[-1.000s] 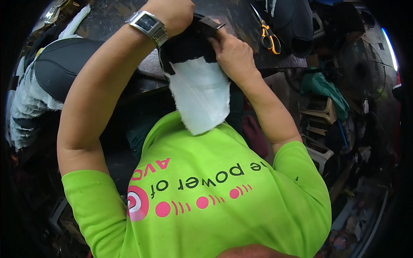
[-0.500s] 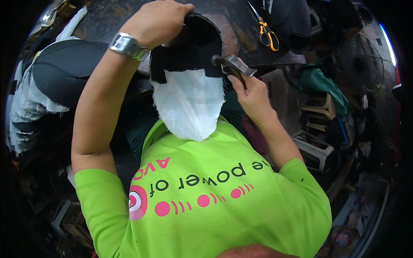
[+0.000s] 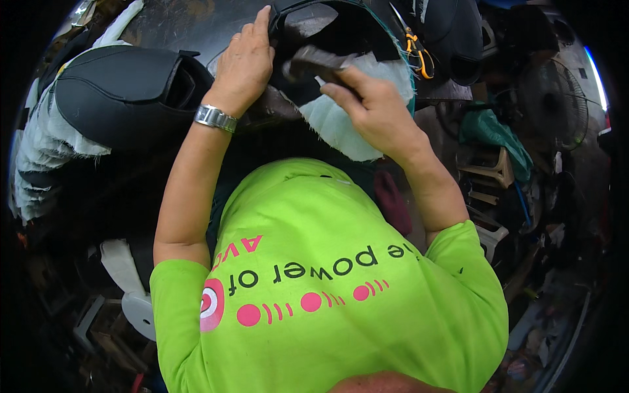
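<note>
Nearest, just below the fingers of the right hand (image 3: 380, 108), hangs the frayed white backing (image 3: 344, 134) of a black fabric piece (image 3: 359, 31); expect it light and limp; those fingers are closed round a hammer (image 3: 319, 60), blurred, likely head-heavy, best held by its handle; to their left, the left hand (image 3: 246, 69) extends its fingers beside the piece's rim, probably stiffer and the better hold; any pinch cannot be told; beyond the right fingers, scissors (image 3: 411, 42) lie on the worktop (image 3: 187, 26).

Lime-green shirt (image 3: 334, 281), short sleeves (image 3: 180, 291), pink-black print (image 3: 311, 302); silver wristwatch (image 3: 216, 118).
</note>
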Demonstrator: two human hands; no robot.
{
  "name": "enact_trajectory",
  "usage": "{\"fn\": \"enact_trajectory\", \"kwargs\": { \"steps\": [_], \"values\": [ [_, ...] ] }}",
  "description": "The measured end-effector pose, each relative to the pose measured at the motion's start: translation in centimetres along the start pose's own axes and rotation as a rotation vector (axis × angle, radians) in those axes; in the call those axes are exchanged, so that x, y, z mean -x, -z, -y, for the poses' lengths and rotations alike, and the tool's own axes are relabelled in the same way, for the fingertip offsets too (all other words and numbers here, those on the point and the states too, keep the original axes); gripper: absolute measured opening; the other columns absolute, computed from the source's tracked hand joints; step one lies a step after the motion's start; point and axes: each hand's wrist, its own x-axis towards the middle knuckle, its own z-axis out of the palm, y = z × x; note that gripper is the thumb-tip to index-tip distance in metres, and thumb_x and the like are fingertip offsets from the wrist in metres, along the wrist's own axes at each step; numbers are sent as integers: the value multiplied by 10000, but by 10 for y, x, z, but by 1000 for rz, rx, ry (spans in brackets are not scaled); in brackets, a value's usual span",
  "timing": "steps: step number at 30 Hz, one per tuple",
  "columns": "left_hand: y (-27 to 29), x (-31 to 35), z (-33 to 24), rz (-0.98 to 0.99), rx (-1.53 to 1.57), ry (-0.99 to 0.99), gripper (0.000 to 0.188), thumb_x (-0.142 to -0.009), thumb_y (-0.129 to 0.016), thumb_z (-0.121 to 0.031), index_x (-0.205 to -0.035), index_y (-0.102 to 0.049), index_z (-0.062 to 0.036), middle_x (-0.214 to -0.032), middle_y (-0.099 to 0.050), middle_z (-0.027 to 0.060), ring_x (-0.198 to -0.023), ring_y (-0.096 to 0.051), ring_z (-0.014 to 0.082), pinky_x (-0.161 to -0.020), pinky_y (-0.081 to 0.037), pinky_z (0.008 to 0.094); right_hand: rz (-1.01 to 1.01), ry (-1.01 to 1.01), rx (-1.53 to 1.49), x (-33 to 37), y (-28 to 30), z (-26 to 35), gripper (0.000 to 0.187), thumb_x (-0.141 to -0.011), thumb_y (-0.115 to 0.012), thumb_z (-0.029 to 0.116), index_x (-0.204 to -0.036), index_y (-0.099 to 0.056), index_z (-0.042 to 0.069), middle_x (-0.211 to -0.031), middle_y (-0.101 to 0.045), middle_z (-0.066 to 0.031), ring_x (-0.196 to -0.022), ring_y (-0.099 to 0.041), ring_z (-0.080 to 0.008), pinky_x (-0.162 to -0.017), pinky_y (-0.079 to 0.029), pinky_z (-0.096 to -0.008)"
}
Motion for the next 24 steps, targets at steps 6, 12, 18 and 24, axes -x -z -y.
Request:
{"fn": "enact_trajectory", "kwargs": {
  "steps": [6, 12, 18, 24],
  "values": [
    [12, 0, 8, 119, 19, -18, 528, -993, -529, -95, -1512, -441, -49, -1179, -641, 232, -1127, -616, 415, -954, -503, 485, 21, -115, 230, 5, -23, -2, 502, -1011, -626, 291, -1456, -509, 90, -832, -713, -206, -798, -703, -438, -691, -549, -509],
    [12, -7, 16, 152, 81, 20, 466, -1009, -512, -164, -1462, -507, -54, -1186, -656, 253, -1091, -639, 441, -951, -518, 521, 66, -53, 208, -33, -42, -8, 349, -1021, -585, 349, -1268, -558, 104, -810, -715, -220, -777, -684, -481, -697, -540, -586],
    [6, -9, 20, 125, 59, 116, 447, -1025, -497, -181, -1459, -522, -75, -1227, -633, 242, -1108, -638, 447, -966, -517, 528, 74, -3, 152, -33, -44, -6, 348, -1021, -578, 361, -1262, -573, 109, -819, -710, -241, -795, -680, -479, -747, -527, -600],
    [24, -5, 11, -18, -28, 121, 440, -1013, -526, -173, -1444, -546, -89, -1224, -617, 206, -1067, -662, 436, -941, -544, 521, 252, -72, -21, 28, 6, 14, 367, -1008, -638, 263, -1329, -614, 86, -808, -701, -224, -763, -685, -424, -696, -536, -483]
  ]
}}
